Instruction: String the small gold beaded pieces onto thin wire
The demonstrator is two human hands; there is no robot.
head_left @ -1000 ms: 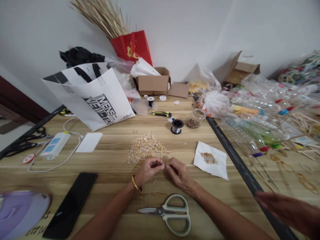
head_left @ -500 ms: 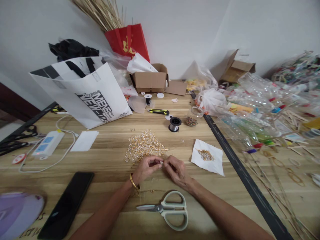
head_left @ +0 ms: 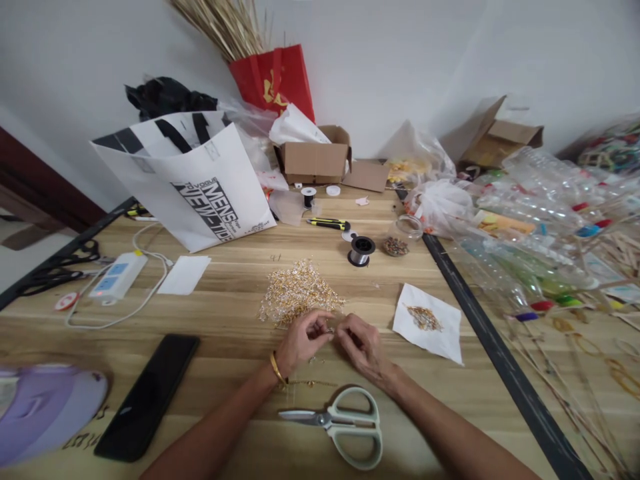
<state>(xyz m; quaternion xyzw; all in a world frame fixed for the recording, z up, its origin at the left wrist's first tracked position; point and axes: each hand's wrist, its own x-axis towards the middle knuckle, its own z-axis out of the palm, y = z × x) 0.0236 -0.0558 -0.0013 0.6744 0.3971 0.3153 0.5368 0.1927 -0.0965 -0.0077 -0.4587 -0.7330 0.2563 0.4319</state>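
My left hand [head_left: 301, 341], with a gold bangle [head_left: 278, 369] at the wrist, pinches a small shiny bead-like piece [head_left: 330, 330] between thumb and fingertips. Close beside it, my right hand [head_left: 361, 343] is closed, its fingertips pressed together; what they hold is too small to make out. Just beyond both hands lies a heap of gold and clear beads [head_left: 300, 291]. A thin gold chain [head_left: 313, 383] lies nearer me, and below it a pair of scissors [head_left: 345, 421] with pale handles rests on the table. Gold pieces [head_left: 424, 318] sit on a white paper sheet [head_left: 453, 340] at right.
Behind the beads are a wire spool [head_left: 361, 251], a utility knife [head_left: 327, 223] and a jar of beads [head_left: 397, 243]. A phone [head_left: 147, 398], power strip [head_left: 117, 278] and white bag [head_left: 200, 187] stand left. Plastic bottles [head_left: 520, 267] crowd the right side.
The view has shifted, so most things sit further right in the picture. The hands have drawn slightly apart, both still pinched near the bead heap.
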